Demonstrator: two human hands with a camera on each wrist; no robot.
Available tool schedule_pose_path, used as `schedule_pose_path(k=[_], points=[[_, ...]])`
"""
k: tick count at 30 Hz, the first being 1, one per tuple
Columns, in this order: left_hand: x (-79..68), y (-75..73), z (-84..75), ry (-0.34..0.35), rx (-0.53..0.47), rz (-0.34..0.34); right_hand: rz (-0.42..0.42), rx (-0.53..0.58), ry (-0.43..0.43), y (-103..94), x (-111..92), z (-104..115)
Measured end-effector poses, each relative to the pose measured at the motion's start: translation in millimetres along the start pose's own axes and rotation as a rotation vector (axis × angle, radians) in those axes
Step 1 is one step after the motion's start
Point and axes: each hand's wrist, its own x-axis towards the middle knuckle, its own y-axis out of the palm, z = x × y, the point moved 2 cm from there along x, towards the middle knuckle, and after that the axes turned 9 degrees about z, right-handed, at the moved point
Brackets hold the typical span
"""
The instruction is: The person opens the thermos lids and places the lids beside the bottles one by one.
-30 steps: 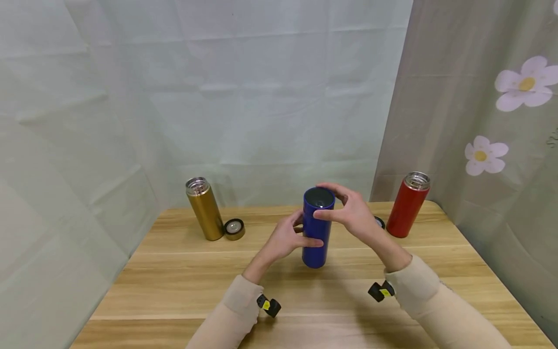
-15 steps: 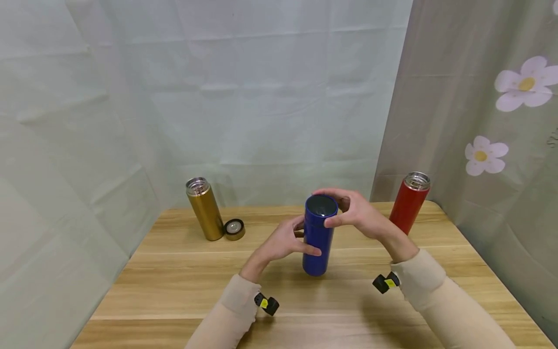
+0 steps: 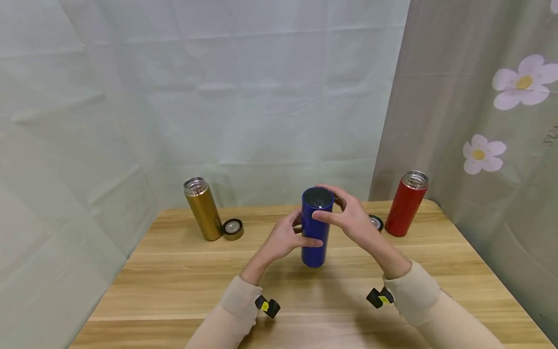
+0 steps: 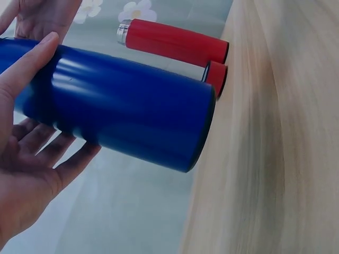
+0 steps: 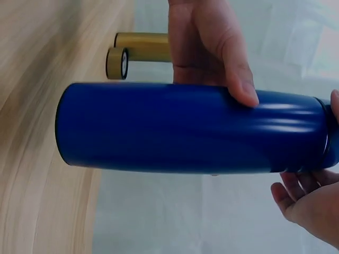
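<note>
A blue thermos flask [image 3: 315,237], its lid [image 3: 317,198] with a dark top in place, stands nearly upright in front of me, apparently held above the table. My left hand [image 3: 285,237] grips its body, thumb across the near side and fingers round the far side; the left wrist view shows those fingers beneath the blue flask [image 4: 132,100]. Around the lid my right hand [image 3: 348,213] curls thumb and fingers. In the right wrist view a seam separates the lid from the flask body [image 5: 185,129].
An uncapped gold flask [image 3: 204,211] stands at the back left beside its gold lid [image 3: 233,229]. At the back right is an uncapped red flask [image 3: 406,206], its lid [image 3: 376,222] partly behind my right hand. Pale curtains [image 3: 261,106] enclose the wooden table [image 3: 183,291].
The blue flask dipped slightly toward me, then rose back. My right hand turned on the lid toward the right and has returned; the left hand kept its grip.
</note>
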Motion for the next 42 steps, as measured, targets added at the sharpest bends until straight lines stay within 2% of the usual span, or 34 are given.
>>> schedule_pose_path(k=[4, 10, 17, 21, 24, 28, 34, 42], points=[[-0.5, -0.8, 1.3, 0.004, -0.007, 0.023, 0.024, 0.001, 0.005, -2.8, 2, -1], [-2.3, -2.5, 0.0, 0.016, -0.014, 0.063, 0.087, 0.014, -0.036, -8.5, 4, 0], [-3.5, -2.1, -4.0, 0.069, -0.03, 0.153, 0.267, 0.104, -0.076, -20.7, 6, 0], [-3.7, -1.2, -6.3, 0.046, -0.033, 0.124, 0.328, 0.151, -0.072, -25.2, 5, -2], [-3.6, -1.7, -6.7, 0.012, -0.041, 0.061, 0.289, 0.137, -0.063, -22.8, 4, -2], [-3.3, -2.4, -6.3, -0.014, -0.032, 0.011, 0.174, 0.078, -0.033, -12.6, 1, -1], [-1.8, -2.5, -6.5, -0.024, -0.018, -0.003, 0.051, 0.056, -0.002, 1.7, 1, 4], [-1.2, -2.0, -6.1, -0.033, -0.039, 0.008, 0.026, 0.025, 0.001, 1.0, 1, 6]])
